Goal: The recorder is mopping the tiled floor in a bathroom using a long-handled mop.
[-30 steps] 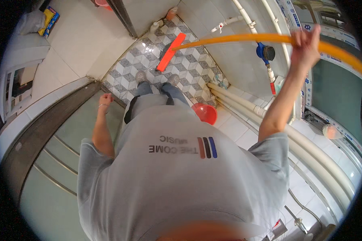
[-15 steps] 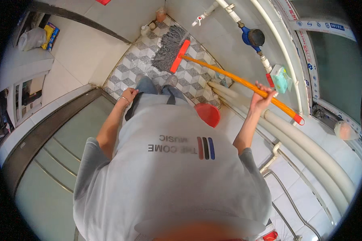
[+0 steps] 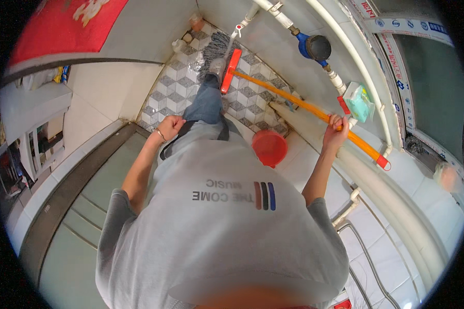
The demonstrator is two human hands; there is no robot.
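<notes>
My right hand grips the orange handle of a mop near its upper end. The mop's red head bar and grey strands rest on the patterned floor tiles ahead of my foot. My left hand is closed in a fist at my side, holding nothing, near the edge of the white step. I wear a grey shirt and jeans, and one leg is stepped forward toward the mop head.
A red bucket stands on the floor by my right leg. White pipes and a blue water meter run along the right wall. A green packet sits on the pipe. A red mat lies upper left.
The mop handle has come down from overhead and its head has moved forward over the tiles. My right hand has dropped lower. My left hand has risen to my hip, and I have stepped forward.
</notes>
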